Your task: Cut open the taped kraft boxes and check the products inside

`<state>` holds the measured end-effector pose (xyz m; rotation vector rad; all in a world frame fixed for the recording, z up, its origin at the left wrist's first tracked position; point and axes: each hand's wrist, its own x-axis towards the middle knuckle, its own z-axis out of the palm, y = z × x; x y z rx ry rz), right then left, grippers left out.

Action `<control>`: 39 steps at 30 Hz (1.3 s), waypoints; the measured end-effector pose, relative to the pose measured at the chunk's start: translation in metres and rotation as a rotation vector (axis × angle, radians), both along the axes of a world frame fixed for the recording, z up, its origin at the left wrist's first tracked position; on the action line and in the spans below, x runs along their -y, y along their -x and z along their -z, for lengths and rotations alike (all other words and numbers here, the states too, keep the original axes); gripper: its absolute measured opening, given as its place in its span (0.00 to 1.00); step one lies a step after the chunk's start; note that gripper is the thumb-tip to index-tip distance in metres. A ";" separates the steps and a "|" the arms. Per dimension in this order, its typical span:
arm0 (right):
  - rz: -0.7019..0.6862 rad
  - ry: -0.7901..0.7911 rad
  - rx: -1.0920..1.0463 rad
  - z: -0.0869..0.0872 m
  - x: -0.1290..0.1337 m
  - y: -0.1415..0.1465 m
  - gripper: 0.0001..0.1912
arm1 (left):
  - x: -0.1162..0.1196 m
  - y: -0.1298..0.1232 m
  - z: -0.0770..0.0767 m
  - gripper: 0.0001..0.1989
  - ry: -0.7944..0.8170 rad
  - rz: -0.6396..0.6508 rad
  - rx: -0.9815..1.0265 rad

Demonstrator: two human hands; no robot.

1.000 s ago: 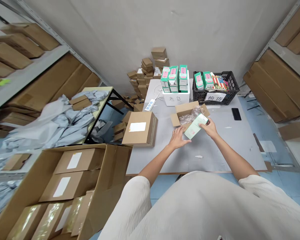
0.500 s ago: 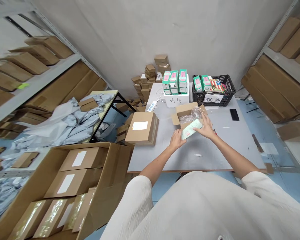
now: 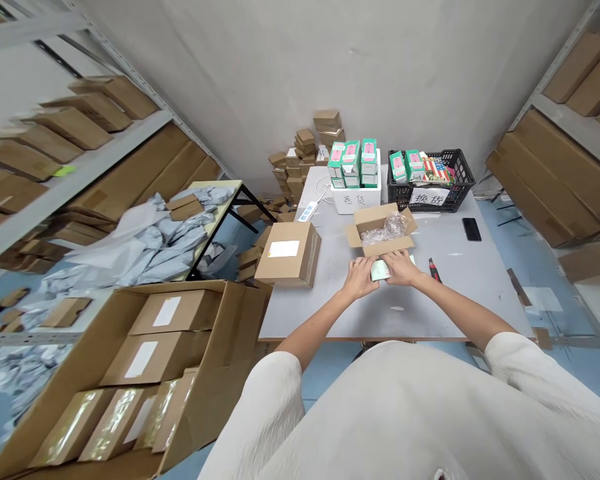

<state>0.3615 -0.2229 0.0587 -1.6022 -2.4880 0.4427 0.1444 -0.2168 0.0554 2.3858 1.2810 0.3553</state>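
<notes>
Between both hands is a small light-green box (image 3: 380,270), mostly covered by the fingers. My left hand (image 3: 361,277) grips its left side and my right hand (image 3: 401,268) its right side. Just beyond it stands an open cardboard box (image 3: 377,249) with its flaps out and clear plastic wrap (image 3: 390,229) inside. A red and black utility knife (image 3: 435,270) lies on the table to the right of my right hand. Left of my hands sits a larger closed carton (image 3: 291,257) with a white label.
At the table's back stand a white bin (image 3: 355,200) of green-and-pink boxes and a black crate (image 3: 460,190). A phone (image 3: 472,229) and a white power strip (image 3: 308,211) lie on the table (image 3: 330,320). A large carton (image 3: 235,340) of parcels stands at lower left.
The green box has been tilted and brought closer to me, and both hands have closed in around it. The utility knife, mostly hidden before, now shows. The view has shifted slightly.
</notes>
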 end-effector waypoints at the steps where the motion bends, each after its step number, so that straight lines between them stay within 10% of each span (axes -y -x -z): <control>1: 0.027 0.014 -0.042 0.001 0.001 -0.003 0.33 | 0.001 0.000 -0.003 0.45 0.001 0.007 0.027; 14: 0.258 0.278 -0.750 0.052 0.025 -0.028 0.45 | -0.005 -0.011 0.026 0.53 0.210 0.013 0.300; 39: 0.180 0.199 -0.411 0.090 0.033 -0.057 0.37 | -0.004 -0.032 0.105 0.41 0.360 0.062 0.279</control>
